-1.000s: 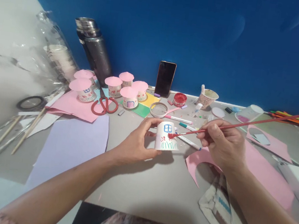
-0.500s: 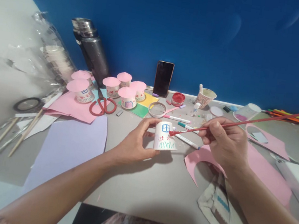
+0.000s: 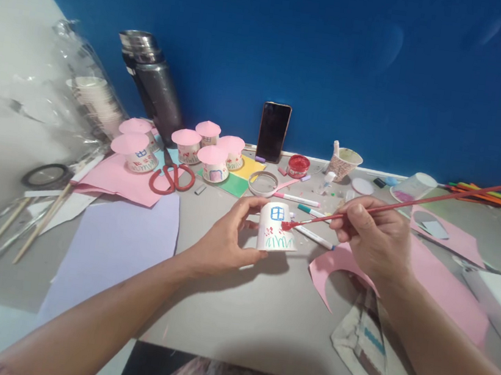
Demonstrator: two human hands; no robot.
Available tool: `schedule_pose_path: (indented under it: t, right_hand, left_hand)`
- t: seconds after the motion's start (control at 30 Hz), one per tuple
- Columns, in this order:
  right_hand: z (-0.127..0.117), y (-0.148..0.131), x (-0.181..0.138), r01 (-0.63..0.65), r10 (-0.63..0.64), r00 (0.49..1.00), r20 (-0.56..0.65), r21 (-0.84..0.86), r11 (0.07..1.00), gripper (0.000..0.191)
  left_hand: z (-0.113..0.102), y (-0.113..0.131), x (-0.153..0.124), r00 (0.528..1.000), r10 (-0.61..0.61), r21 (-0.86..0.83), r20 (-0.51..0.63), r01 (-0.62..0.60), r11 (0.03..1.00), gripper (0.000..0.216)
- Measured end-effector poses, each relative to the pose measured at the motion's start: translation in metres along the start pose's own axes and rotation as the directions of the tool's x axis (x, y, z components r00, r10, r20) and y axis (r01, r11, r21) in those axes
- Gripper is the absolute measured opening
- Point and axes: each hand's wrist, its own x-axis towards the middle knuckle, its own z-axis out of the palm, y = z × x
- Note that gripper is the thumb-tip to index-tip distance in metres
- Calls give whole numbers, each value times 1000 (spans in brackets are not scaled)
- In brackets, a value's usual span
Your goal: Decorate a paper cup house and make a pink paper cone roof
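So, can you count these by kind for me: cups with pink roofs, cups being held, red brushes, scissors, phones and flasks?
Pink-roofed cups: 6
Held cup: 1
Red brush: 1
Scissors: 1
Phone: 1
Flask: 1
Total: 11

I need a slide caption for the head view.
The left hand holds a white paper cup; the right hand holds a thin red paintbrush, its tip at the cup's decorated side.
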Motion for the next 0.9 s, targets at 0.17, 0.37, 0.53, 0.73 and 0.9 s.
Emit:
schedule_pose_path:
  t: [0.17, 0.37, 0.53, 0.73, 0.9]
  right_hand:
    - [-1, -1, 0, 23, -23, 1000, -11, 19, 1000, 32]
    - [-1, -2, -1, 35, -35, 999, 13, -7, 999, 34]
    - [0, -3, -1, 36, -36, 999, 6, 30, 999, 33]
    - [2, -7, -3, 60, -61, 998, 24, 33, 998, 34]
    - [4, -7, -5, 55, -54, 998, 34, -12, 998, 35]
  left_hand:
    - [0, 0, 0, 1000, 3, -8, 3, -3, 1000, 72]
    - [0, 3, 1, 1000, -7, -59, 14, 8, 998, 69]
    - [-1, 3, 1, 1000, -12, -78, 19, 14, 997, 69]
    - [-2, 0, 1, 999, -30, -62, 11, 31, 998, 71]
    - [-1, -2, 1, 1000, -5, -23, 20, 5, 1000, 72]
